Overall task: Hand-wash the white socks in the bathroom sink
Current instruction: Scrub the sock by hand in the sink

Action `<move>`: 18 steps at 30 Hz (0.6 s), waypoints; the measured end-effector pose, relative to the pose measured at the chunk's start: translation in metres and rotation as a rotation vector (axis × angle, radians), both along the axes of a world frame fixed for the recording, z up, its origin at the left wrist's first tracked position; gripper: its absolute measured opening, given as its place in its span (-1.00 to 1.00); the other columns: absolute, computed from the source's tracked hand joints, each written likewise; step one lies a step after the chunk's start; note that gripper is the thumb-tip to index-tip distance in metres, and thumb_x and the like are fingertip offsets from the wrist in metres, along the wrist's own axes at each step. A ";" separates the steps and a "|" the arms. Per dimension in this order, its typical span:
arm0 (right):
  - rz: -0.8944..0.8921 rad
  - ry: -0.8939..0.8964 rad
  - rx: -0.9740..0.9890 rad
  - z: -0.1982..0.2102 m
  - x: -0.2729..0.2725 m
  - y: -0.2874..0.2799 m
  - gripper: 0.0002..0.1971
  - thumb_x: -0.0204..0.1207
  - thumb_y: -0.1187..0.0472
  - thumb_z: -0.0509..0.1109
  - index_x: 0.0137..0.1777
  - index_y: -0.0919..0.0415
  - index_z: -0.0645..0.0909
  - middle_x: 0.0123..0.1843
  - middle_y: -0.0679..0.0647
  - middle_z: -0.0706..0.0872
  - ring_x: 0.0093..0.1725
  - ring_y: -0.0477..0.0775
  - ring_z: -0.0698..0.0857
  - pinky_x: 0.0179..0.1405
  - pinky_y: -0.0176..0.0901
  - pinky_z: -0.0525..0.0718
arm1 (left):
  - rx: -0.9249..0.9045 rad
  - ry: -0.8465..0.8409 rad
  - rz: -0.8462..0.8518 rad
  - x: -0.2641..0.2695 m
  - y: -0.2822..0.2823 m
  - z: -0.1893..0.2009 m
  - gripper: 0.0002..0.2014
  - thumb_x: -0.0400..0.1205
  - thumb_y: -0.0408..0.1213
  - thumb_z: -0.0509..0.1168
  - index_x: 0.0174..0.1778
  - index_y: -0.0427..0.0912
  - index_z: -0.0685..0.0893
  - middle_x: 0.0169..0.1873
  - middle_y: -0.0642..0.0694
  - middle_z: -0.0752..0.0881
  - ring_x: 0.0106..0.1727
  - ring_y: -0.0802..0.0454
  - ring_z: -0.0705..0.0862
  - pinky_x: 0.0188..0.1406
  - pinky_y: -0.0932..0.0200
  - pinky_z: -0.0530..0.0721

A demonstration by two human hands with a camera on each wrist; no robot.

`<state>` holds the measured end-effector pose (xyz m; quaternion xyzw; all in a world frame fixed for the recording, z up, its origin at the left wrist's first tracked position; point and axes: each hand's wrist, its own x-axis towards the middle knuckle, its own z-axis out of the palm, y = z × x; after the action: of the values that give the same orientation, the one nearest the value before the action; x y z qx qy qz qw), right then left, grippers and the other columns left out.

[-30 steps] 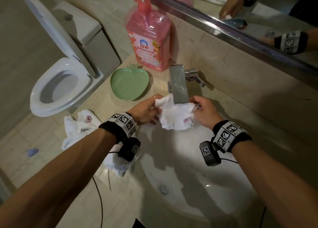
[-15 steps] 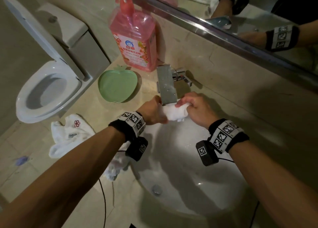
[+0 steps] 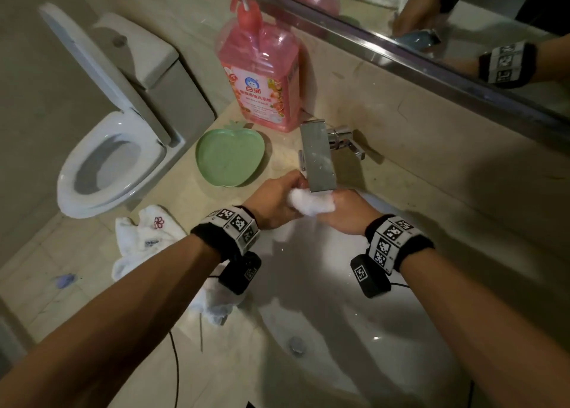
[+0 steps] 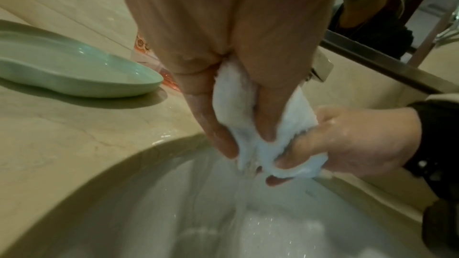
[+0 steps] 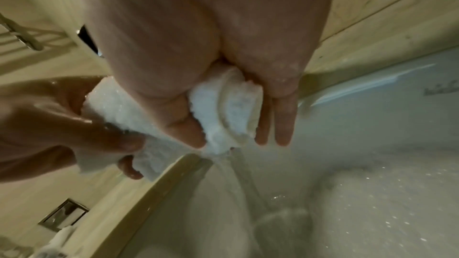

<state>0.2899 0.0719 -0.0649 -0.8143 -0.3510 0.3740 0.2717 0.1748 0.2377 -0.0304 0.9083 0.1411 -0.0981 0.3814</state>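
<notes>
Our right hand (image 5: 223, 62) fills the top of the view, thumb and fingers (image 5: 283, 125) curled round a bunched white sock (image 5: 228, 113). Our left hand (image 5: 62, 117) comes in from the left and has its own grip on the other end. Water runs off the sock into the white sink (image 5: 372, 183) below, whose rim meets the beige worktop (image 5: 87, 193).
</notes>
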 end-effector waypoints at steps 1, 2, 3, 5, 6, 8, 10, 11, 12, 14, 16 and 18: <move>-0.004 0.033 0.017 0.001 0.000 0.004 -0.72 0.53 0.10 0.53 0.23 0.10 0.76 0.18 0.06 0.82 0.22 0.05 0.77 0.18 -0.16 0.70 | -0.040 0.071 0.014 0.000 0.003 0.001 -0.48 0.41 -0.18 0.60 0.10 0.02 0.41 -0.02 0.01 0.63 -0.12 -0.06 0.64 -0.32 0.36 0.41; 0.022 0.017 0.030 0.000 -0.001 0.005 -0.71 0.56 0.09 0.52 0.25 0.10 0.75 0.22 0.07 0.80 0.25 0.09 0.76 0.21 -0.13 0.70 | -0.118 0.153 0.039 0.001 0.005 0.001 -0.42 0.41 -0.15 0.60 0.20 0.01 0.40 0.09 0.00 0.60 -0.13 -0.01 0.63 -0.26 0.32 0.49; 0.053 -0.060 0.017 0.000 -0.001 0.006 -0.71 0.59 0.14 0.48 0.29 0.16 0.73 0.25 0.13 0.78 0.27 0.17 0.73 0.20 -0.09 0.68 | -0.214 0.227 0.068 0.002 0.006 0.002 -0.34 0.42 -0.15 0.59 0.33 -0.03 0.37 0.19 -0.01 0.57 -0.18 0.03 0.64 -0.25 0.26 0.56; 0.117 -0.240 -0.049 -0.001 -0.004 0.008 -0.72 0.61 0.30 0.38 0.29 0.32 0.69 0.22 0.30 0.73 0.22 0.31 0.69 0.08 -0.10 0.57 | -0.311 0.324 0.076 0.008 0.010 0.004 -0.23 0.45 -0.17 0.57 0.53 -0.09 0.34 0.31 -0.05 0.56 -0.29 0.04 0.67 -0.33 0.15 0.66; 0.136 -0.299 -0.033 -0.002 -0.005 0.007 -0.72 0.60 0.35 0.36 0.27 0.37 0.70 0.20 0.33 0.73 0.20 0.32 0.70 0.09 -0.07 0.59 | -0.280 0.377 0.031 0.012 0.011 0.004 -0.21 0.44 -0.15 0.57 0.57 -0.10 0.37 0.33 -0.07 0.60 -0.24 0.01 0.72 -0.25 0.13 0.70; 0.156 -0.345 -0.009 -0.001 -0.006 0.005 -0.70 0.57 0.35 0.42 0.29 0.37 0.71 0.23 0.32 0.74 0.22 0.31 0.72 0.20 0.07 0.67 | -0.185 0.475 -0.052 0.022 0.009 0.003 -0.20 0.39 -0.09 0.61 0.55 -0.10 0.47 0.27 -0.03 0.70 0.04 -0.03 0.74 0.04 0.12 0.70; 0.139 -0.321 0.012 -0.002 -0.005 0.003 -0.47 0.49 0.25 0.56 0.46 0.28 0.59 0.29 0.23 0.71 0.23 0.22 0.71 0.24 0.06 0.69 | -0.105 0.489 -0.033 0.026 0.002 0.000 -0.24 0.34 -0.14 0.65 0.46 -0.11 0.55 0.05 0.08 0.74 0.01 0.04 0.71 -0.10 0.25 0.67; 0.117 -0.247 0.015 -0.001 -0.001 -0.002 -0.29 0.42 0.18 0.63 0.56 0.23 0.47 0.31 0.16 0.70 0.23 0.15 0.70 0.21 0.01 0.69 | -0.032 0.459 -0.036 0.030 -0.005 -0.002 -0.28 0.33 -0.16 0.65 0.42 -0.11 0.57 0.02 0.06 0.74 -0.02 0.04 0.71 -0.15 0.26 0.66; 0.081 -0.139 0.037 0.000 0.002 -0.006 -0.14 0.34 0.13 0.69 0.61 0.16 0.37 0.33 0.08 0.68 0.23 0.08 0.68 0.18 -0.06 0.67 | 0.042 0.410 -0.052 0.032 -0.012 -0.006 -0.32 0.36 -0.17 0.63 0.41 -0.13 0.58 0.09 -0.02 0.74 0.04 -0.02 0.72 -0.05 0.21 0.69; -0.052 0.079 0.097 0.000 0.012 -0.016 -0.06 0.21 0.09 0.77 0.58 0.02 0.38 0.39 -0.06 0.64 0.31 -0.04 0.63 0.20 -0.18 0.58 | 0.115 0.291 -0.072 0.035 -0.026 -0.015 -0.44 0.50 -0.17 0.51 0.43 -0.14 0.58 0.29 -0.17 0.69 0.27 -0.16 0.68 0.26 0.12 0.64; -0.183 0.190 0.051 -0.002 0.022 -0.024 -0.05 0.16 -0.01 0.79 0.55 -0.04 0.39 0.43 -0.10 0.60 0.41 -0.04 0.57 0.35 -0.10 0.54 | 0.154 0.227 -0.102 0.034 -0.034 -0.019 -0.55 0.58 -0.17 0.36 0.42 -0.07 0.59 0.36 -0.20 0.66 0.34 -0.22 0.64 0.37 0.10 0.58; -0.224 0.230 -0.009 -0.004 0.028 -0.027 -0.09 0.19 0.01 0.77 0.50 -0.05 0.38 0.38 -0.09 0.60 0.38 0.01 0.59 0.34 -0.03 0.59 | 0.193 0.199 -0.145 0.033 -0.039 -0.021 -0.60 0.57 -0.14 0.27 0.36 0.02 0.60 0.32 -0.21 0.68 0.31 -0.25 0.65 0.34 -0.01 0.64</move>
<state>0.3175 0.0453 -0.0693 -0.8012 -0.2230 0.4339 0.3467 0.2079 0.1983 -0.0511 0.9343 0.1209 -0.2011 0.2683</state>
